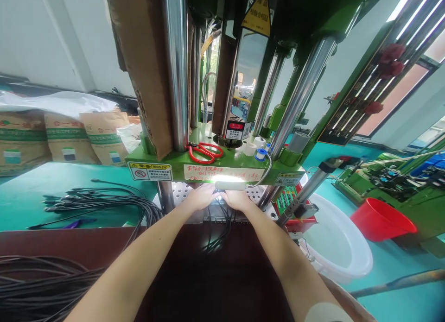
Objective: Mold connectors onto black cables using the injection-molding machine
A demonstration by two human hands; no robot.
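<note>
Under the light bar of a green press, my left hand (200, 197) and my right hand (239, 200) are close together, thumbs nearly meeting. Both look closed, with their fingers drawn in at the upper ends of several thin black cables (220, 231). Those cables hang toward me over the dark brown tabletop (208, 285). The exact grip and the cable ends are hidden by the fingers and glare. A glowing white lamp (231, 186) sits right above my hands. Behind them is a perforated metal plate (179, 192).
Red-handled scissors (205, 153) and tape rolls (260, 154) lie on the press ledge (236, 157). Black cable bundles (104, 199) are at left, with more cables (38, 285) nearer me. Steel columns (175, 72) flank the work area. At right stand a white tub (361, 259) and red bucket (382, 220).
</note>
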